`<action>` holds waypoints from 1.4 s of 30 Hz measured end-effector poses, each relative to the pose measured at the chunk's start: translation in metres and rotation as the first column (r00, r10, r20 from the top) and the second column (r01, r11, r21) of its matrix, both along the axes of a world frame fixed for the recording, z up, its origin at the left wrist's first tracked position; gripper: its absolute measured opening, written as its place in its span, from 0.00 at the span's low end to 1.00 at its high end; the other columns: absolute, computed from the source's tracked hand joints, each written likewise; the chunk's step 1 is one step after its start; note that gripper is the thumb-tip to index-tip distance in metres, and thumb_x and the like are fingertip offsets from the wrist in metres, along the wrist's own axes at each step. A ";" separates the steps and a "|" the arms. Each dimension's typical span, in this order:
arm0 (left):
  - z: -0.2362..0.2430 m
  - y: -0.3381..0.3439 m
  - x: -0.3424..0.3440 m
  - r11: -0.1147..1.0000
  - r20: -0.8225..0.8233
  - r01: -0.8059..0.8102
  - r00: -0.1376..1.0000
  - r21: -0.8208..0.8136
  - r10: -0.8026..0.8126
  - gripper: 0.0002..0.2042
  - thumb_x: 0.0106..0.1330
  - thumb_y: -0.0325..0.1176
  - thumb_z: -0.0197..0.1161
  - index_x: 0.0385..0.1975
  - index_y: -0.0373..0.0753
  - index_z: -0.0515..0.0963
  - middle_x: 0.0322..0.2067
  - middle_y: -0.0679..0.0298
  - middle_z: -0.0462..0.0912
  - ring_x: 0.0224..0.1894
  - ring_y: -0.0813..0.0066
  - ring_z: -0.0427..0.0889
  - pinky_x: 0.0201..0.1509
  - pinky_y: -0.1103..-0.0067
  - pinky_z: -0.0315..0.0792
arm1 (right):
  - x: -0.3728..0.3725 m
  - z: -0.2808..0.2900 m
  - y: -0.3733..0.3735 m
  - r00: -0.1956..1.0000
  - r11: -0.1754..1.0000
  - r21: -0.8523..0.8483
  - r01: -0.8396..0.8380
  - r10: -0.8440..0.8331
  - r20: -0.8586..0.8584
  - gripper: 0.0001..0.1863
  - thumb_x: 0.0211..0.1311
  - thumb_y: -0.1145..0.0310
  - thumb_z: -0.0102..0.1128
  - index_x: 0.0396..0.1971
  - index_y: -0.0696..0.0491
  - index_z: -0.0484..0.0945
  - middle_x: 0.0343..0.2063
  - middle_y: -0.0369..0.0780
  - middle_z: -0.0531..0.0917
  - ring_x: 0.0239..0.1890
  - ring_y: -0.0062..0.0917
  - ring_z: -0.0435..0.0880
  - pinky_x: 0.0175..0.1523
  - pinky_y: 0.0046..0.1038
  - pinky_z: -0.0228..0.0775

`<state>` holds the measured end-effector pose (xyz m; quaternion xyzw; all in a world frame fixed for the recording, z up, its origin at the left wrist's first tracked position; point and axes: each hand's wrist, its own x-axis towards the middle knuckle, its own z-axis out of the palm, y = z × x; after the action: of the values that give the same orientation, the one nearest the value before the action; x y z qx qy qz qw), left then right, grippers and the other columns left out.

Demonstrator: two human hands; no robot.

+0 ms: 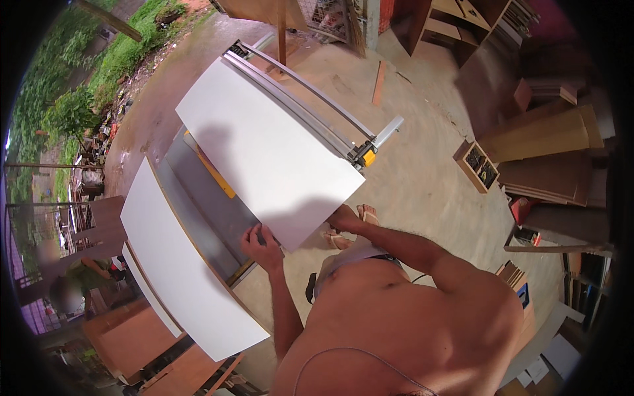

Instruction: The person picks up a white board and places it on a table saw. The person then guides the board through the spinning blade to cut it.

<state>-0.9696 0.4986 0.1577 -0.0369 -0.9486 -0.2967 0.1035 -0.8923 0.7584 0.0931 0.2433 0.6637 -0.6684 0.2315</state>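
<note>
- bare concrete floor (422,171), kinda dusty
- brown boards (555,152) stacked along the right side
- wooden shelving (456,20) up top
- green plants (72,99) outside, plain daylight

A small open wooden box (480,165) with dark contents sits on the floor at right; flat white and blue cartons (555,350) lie near the lower right edge
</note>
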 end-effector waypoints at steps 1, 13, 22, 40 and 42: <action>0.002 0.004 0.013 1.000 0.075 -0.015 0.997 0.004 0.015 0.17 0.73 0.40 0.71 0.54 0.36 0.86 0.60 0.51 0.76 0.64 0.51 0.73 0.68 0.58 0.70 | 0.000 -0.004 -0.001 1.000 1.000 -0.004 0.013 -0.013 -0.002 0.28 0.72 0.49 0.66 0.60 0.56 0.81 0.38 0.40 0.88 0.29 0.25 0.87 0.28 0.31 0.82; 0.008 0.031 0.046 0.949 0.200 -0.123 0.978 0.291 0.065 0.26 0.74 0.44 0.71 0.63 0.31 0.81 0.63 0.48 0.70 0.63 0.53 0.75 0.64 0.62 0.76 | -0.002 -0.031 -0.009 0.989 0.933 0.354 -0.068 0.109 -0.097 0.33 0.70 0.41 0.64 0.63 0.51 0.82 0.56 0.51 0.88 0.58 0.47 0.88 0.60 0.45 0.80; -0.002 0.021 0.047 0.935 0.188 -0.120 0.980 0.334 0.058 0.27 0.72 0.42 0.74 0.64 0.31 0.79 0.64 0.49 0.69 0.65 0.51 0.72 0.67 0.61 0.73 | -0.004 -0.020 -0.006 0.996 0.971 0.221 -0.091 0.084 0.042 0.29 0.71 0.46 0.64 0.56 0.57 0.84 0.40 0.51 0.91 0.33 0.38 0.92 0.39 0.40 0.83; 0.019 -0.002 0.067 0.970 0.151 0.168 0.969 0.176 -0.195 0.56 0.54 0.57 0.85 0.78 0.35 0.63 0.75 0.48 0.55 0.70 0.48 0.67 0.75 0.56 0.67 | -0.003 -0.015 0.010 0.983 0.993 0.053 -0.103 0.093 0.157 0.21 0.77 0.50 0.63 0.48 0.56 0.81 0.22 0.41 0.84 0.19 0.24 0.83 0.23 0.27 0.72; 0.017 -0.004 0.067 0.974 0.124 0.188 0.971 0.130 -0.204 0.57 0.53 0.57 0.85 0.79 0.36 0.62 0.75 0.48 0.55 0.70 0.48 0.66 0.76 0.56 0.66 | 0.000 -0.011 0.004 0.990 0.993 0.095 -0.074 0.061 0.128 0.21 0.77 0.51 0.63 0.47 0.57 0.81 0.21 0.41 0.84 0.18 0.24 0.82 0.22 0.27 0.71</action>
<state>-0.9023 0.4948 0.1752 -0.1039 -0.9262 -0.3624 0.0107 -0.8921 0.7625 0.0816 0.2732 0.6881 -0.6098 0.2829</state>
